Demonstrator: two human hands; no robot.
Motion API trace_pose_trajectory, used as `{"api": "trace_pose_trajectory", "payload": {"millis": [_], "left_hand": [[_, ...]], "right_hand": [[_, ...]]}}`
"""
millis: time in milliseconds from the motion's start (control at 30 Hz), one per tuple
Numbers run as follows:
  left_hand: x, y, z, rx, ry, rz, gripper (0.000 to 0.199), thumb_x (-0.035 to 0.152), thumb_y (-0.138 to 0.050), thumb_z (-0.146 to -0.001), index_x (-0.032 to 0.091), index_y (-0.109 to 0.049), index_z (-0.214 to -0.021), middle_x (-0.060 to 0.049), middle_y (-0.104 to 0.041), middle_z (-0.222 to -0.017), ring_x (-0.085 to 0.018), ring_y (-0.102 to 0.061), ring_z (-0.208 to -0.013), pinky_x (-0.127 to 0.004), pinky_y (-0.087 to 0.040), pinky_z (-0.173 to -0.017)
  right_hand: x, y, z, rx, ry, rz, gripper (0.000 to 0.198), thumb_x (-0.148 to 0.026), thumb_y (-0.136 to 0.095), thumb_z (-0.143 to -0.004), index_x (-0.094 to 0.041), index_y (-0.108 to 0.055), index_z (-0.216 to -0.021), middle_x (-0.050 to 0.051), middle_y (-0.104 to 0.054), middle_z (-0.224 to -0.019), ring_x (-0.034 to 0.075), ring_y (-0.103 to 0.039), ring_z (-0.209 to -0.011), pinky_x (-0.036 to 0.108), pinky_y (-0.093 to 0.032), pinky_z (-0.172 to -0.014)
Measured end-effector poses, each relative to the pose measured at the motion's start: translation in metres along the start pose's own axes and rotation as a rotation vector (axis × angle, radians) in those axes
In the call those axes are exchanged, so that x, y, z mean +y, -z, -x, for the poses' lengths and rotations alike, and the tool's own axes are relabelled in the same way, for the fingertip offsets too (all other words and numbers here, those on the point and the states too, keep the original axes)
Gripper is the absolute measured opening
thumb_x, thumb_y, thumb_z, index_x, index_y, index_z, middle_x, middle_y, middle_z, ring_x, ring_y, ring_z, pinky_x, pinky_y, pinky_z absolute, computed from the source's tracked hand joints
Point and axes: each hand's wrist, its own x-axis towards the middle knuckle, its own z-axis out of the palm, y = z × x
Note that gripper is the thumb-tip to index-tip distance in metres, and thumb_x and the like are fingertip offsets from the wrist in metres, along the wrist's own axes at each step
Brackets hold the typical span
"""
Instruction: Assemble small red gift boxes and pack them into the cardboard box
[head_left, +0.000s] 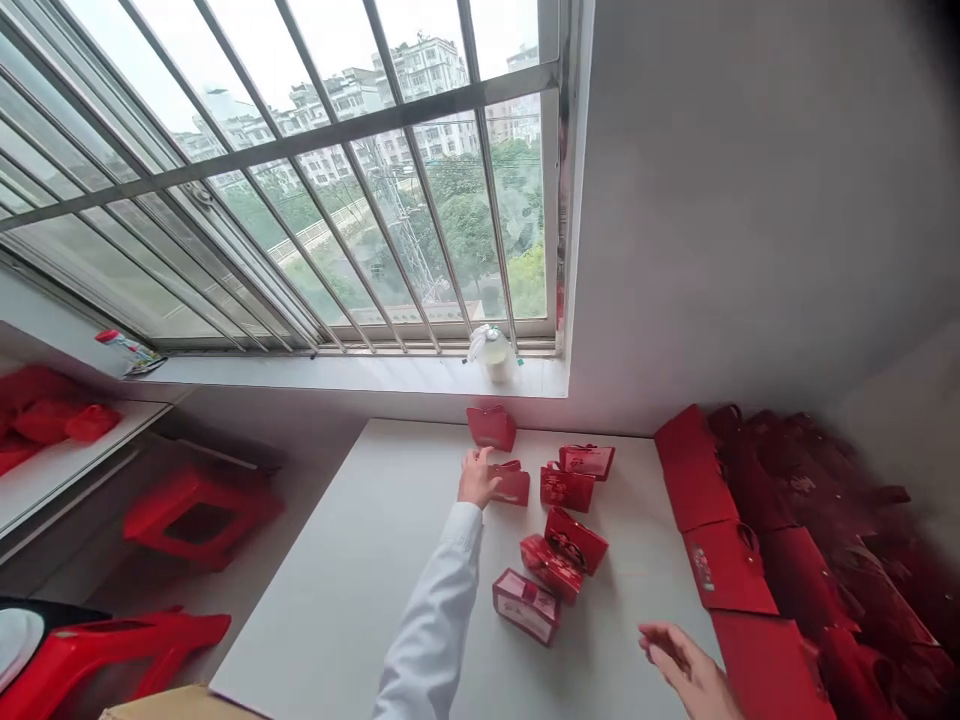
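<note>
My left hand (477,480) reaches across the white table to the left end of a small red gift box (512,486). Its thumb and fingers are apart, and the thumb overlaps the box; whether they touch is unclear. Just beyond it, another red gift box (491,428) stands near the wall. My right hand (688,668), low on the right, holds nothing visible, its fingers curved and parted from the thumb. Between the hands stand more red boxes: a pair with handles (568,489), a patterned one (552,566), and a box with a pale panel (526,606).
Many larger red gift bags (726,568) crowd the right side of the white table (360,560). A barred window is above a sill holding a whitish container (495,355). Red stools (199,510) stand left of the table, and a cardboard edge (176,703) shows at bottom left.
</note>
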Motion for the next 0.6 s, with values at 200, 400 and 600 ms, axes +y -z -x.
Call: {"api": "trace_pose_trajectory", "payload": {"millis": [200, 400, 600], "left_hand": [[-0.033, -0.016, -0.028, -0.04, 0.03, -0.032, 0.016, 0.013, -0.059, -0.076, 0.023, -0.068, -0.083, -0.004, -0.061, -0.093, -0.02, -0.056, -0.095, -0.026, -0.042, -0.077], [-0.067, -0.013, -0.02, 0.012, 0.031, 0.037, 0.015, 0.019, -0.059, -0.077, 0.026, -0.072, -0.082, -0.001, -0.061, -0.082, -0.014, -0.058, -0.076, -0.021, -0.04, -0.065], [-0.104, -0.001, -0.01, 0.077, 0.078, 0.112, 0.015, 0.018, -0.06, -0.075, 0.022, -0.072, -0.081, -0.001, -0.063, -0.076, -0.014, -0.06, -0.073, -0.024, -0.046, -0.073]], "right_hand": [[-0.188, -0.028, -0.103, 0.011, 0.544, 0.426, 0.024, -0.03, -0.039, -0.087, -0.023, -0.058, -0.1, 0.003, -0.067, -0.102, 0.016, -0.063, -0.094, 0.026, -0.047, -0.083], [-0.283, -0.111, -0.22, -0.059, 0.577, 0.898, 0.041, -0.016, -0.059, -0.08, -0.018, -0.051, -0.12, 0.009, -0.057, -0.12, 0.021, -0.053, -0.111, 0.032, -0.044, -0.09], [-0.283, -0.166, -0.272, -0.12, 0.448, 0.997, 0.029, -0.032, -0.057, -0.088, -0.014, -0.057, -0.111, 0.007, -0.058, -0.113, 0.02, -0.058, -0.101, 0.042, -0.049, -0.086]]}}
